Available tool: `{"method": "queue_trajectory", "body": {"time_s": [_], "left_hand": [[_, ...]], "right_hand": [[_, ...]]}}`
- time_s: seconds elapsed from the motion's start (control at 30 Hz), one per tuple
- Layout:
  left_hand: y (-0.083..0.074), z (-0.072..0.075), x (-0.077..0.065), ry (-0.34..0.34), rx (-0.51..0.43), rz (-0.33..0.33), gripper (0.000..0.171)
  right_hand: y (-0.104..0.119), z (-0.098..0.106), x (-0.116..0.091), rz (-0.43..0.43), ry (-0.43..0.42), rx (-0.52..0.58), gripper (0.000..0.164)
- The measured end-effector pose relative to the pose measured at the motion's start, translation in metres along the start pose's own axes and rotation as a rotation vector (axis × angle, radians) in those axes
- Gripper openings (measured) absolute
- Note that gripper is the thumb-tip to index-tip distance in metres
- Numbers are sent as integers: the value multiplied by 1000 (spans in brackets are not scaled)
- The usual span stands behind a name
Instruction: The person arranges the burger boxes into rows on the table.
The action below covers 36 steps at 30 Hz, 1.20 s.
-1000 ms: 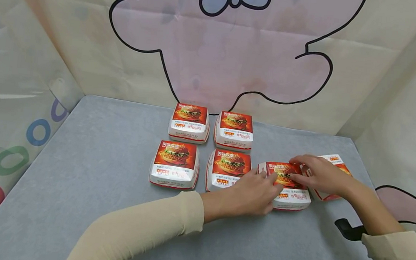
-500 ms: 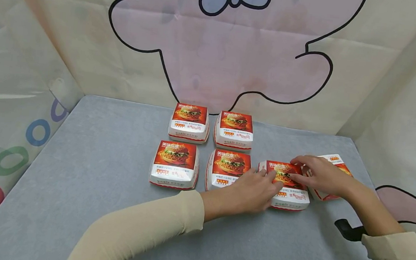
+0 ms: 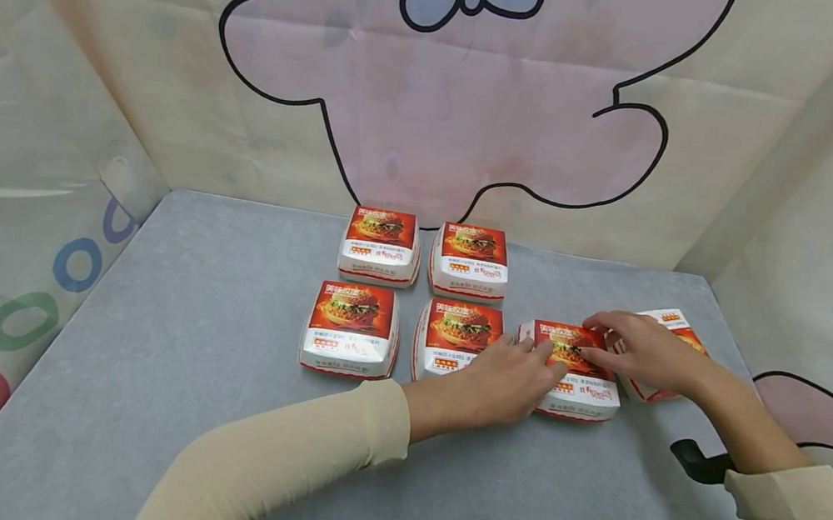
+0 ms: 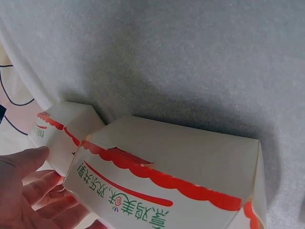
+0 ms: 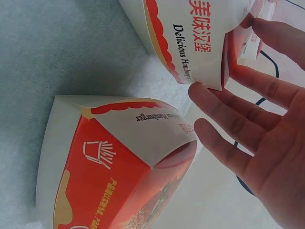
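A row of burger boxes, white with red tops and a hamburger picture, stands on the grey table. My left hand [image 3: 498, 385] reaches across the front middle burger box [image 3: 458, 331] and holds the left side of the burger box [image 3: 576, 397] to its right. The left wrist view shows my thumb by that box's front [image 4: 62, 138]. At its back right corner my right hand [image 3: 641, 349] pinches the same box, thumb on the top. The right wrist view shows fingers [image 5: 228, 109] at its edge. A turned burger box [image 3: 681, 327] lies partly hidden behind my right hand.
Two burger boxes, one back left [image 3: 380, 248] and one back right [image 3: 469, 261], stand near the rear wall. A further burger box [image 3: 349, 329] is front left. Printed cloth walls enclose the table [image 3: 230, 317] at the back and sides.
The box between my hands has shifted very slightly back and been straightened a little. Both hands stay nearly where they were. The other boxes have not moved.
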<state>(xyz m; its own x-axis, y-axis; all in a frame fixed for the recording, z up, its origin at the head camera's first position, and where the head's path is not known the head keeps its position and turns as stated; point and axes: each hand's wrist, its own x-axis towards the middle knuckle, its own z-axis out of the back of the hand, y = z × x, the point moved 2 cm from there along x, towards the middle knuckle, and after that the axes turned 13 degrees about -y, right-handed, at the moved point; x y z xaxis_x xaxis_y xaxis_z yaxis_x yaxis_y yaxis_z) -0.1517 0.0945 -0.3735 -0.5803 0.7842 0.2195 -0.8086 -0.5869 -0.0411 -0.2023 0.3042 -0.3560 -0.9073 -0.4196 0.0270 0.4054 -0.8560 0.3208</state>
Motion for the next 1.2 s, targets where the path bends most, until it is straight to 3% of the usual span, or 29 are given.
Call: {"method": "queue_trajectory", "body": {"time_s": [0.5, 0.73, 0.8, 1.03, 1.2], "left_hand": [[2, 0, 2, 22, -16, 21, 44], [0, -1, 2, -5, -7, 10, 40], [0, 0, 2, -13, 9, 6, 40], [1, 2, 4, 10, 25, 18, 43], [4, 5, 8, 40, -3, 44, 46]], "right_hand": [[-2, 1, -1, 6, -29, 6, 44], [-13, 14, -15, -40, -198, 115, 42], [-21, 17, -19, -85, -236, 115, 47], [-50, 19, -35, -396, -295, 48, 67], [-62, 16, -46, -520, -297, 22, 72]]}}
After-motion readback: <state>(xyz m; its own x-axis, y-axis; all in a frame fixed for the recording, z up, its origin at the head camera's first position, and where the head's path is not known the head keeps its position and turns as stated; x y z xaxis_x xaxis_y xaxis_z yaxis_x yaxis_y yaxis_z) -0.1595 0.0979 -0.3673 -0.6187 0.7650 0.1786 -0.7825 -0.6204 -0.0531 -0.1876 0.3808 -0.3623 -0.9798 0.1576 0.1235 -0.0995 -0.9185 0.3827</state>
